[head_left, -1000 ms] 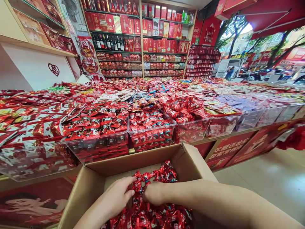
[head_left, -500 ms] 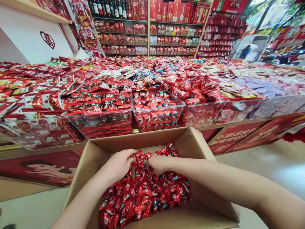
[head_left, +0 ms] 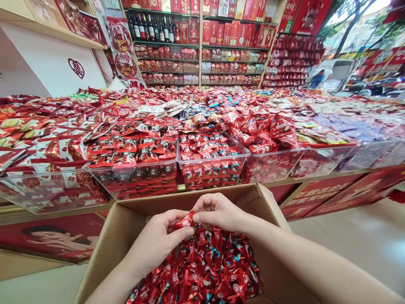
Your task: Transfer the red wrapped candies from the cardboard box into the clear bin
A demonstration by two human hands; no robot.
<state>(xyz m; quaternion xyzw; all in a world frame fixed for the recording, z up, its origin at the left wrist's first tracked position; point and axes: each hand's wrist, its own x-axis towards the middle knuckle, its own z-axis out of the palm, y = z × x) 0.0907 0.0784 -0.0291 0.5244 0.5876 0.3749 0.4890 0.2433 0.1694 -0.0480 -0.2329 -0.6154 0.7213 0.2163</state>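
Candy (head_left: 186, 220), crinkly red foil, cardboard box (head_left: 133, 219)

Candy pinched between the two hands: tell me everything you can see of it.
The candy is one small piece in a shiny red foil-like wrapper, crinkled, print too small to read. It is held just above the heap of like candies in the cardboard box. The left hand pinches its left end, the right hand its right end; fingertips hide part of it.
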